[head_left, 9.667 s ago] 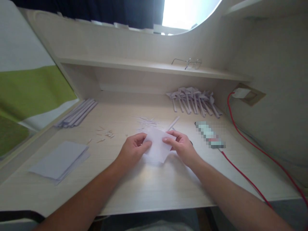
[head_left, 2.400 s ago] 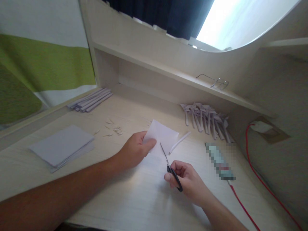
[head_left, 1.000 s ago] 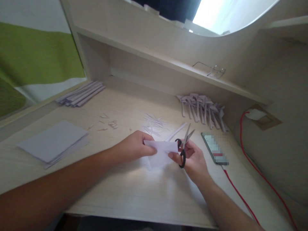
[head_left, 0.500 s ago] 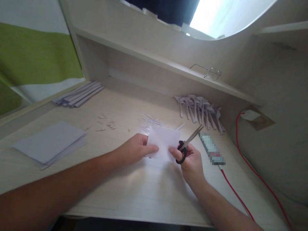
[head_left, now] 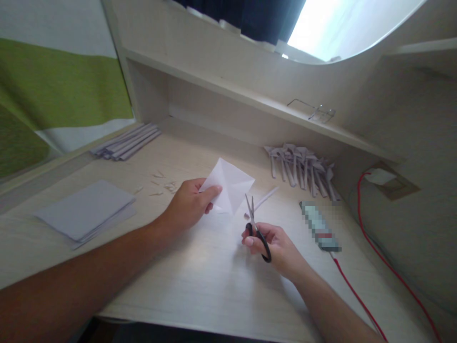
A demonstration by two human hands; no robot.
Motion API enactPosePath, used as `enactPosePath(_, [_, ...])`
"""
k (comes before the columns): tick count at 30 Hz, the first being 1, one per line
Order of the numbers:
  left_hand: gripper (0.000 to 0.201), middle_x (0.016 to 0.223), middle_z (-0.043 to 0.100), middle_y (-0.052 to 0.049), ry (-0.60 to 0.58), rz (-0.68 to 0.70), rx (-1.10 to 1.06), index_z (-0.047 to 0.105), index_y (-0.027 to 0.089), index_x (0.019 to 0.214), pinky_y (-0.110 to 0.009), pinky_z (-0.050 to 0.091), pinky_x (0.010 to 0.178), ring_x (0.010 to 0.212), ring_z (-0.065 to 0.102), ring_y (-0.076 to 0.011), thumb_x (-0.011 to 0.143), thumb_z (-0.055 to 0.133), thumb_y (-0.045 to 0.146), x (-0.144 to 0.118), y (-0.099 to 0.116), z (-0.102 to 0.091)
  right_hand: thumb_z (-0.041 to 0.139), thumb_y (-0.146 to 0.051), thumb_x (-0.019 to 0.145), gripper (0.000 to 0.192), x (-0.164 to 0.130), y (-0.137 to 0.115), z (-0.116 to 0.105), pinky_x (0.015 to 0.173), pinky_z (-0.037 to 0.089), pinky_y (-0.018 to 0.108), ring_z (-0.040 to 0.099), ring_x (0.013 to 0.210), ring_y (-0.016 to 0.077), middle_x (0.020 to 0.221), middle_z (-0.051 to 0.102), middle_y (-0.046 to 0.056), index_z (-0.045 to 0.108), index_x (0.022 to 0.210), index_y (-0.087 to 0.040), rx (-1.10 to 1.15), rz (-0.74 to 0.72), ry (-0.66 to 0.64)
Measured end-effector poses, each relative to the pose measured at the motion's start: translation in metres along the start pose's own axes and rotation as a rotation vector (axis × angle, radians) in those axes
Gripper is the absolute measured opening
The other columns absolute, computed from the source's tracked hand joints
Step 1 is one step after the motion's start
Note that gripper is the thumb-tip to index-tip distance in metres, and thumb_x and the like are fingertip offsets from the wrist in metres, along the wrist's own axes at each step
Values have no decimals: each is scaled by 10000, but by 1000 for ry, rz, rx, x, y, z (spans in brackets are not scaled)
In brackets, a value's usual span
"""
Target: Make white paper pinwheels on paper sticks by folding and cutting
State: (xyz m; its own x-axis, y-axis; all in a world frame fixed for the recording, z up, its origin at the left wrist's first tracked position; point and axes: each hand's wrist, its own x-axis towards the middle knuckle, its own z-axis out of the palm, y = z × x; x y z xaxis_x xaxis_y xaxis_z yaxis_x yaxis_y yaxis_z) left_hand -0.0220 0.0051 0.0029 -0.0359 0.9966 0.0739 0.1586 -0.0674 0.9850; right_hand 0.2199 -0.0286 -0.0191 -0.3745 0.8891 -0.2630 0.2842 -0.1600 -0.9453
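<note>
Creased paper square (head_left: 232, 183): my left hand (head_left: 188, 202) pinches it; cuts unclear
Scissors (head_left: 253, 222): blades parted, gripped by my right hand (head_left: 276, 245)
Paper pinwheels (head_left: 295, 162): seemingly finished, beyond it
Paper sheets (head_left: 89, 209): seemingly unworked, left of my left hand

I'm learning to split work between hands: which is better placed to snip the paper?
Probably the right hand: it holds the scissors, blades parted and pointing toward the paper, which the left hand grips.
</note>
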Motion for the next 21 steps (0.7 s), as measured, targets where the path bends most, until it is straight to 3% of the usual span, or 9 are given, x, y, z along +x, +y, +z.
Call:
enactPosePath(5, [356,487,533,25,66,21,-49,549,182,581,-245,360,483,463,487,-118,835,635,416,-1,4,-2,812,-545,772,420,-6,-8,4,511,284,238,406,551,98,614,520,-36,699,855,-149,-13,70,-107])
enactPosePath(9, [342,502,549,22,95,20,-75,564,180,607,-250,367,481,466,492,-123,822,658,428,-3,7,-1,847,-544,736,425,-7,-11,6,506,269,244,388,535,91,588,508,-48,682,793,-157,-15,80,-118])
enactPosePath(21, [365,518,537,29,21,57,-68,558,177,612,-243,361,504,491,489,-115,860,641,432,-5,-1,4,843,-584,714,477,-7,-10,9,510,237,251,341,534,87,578,459,-55,602,673,-174,3,102,-133])
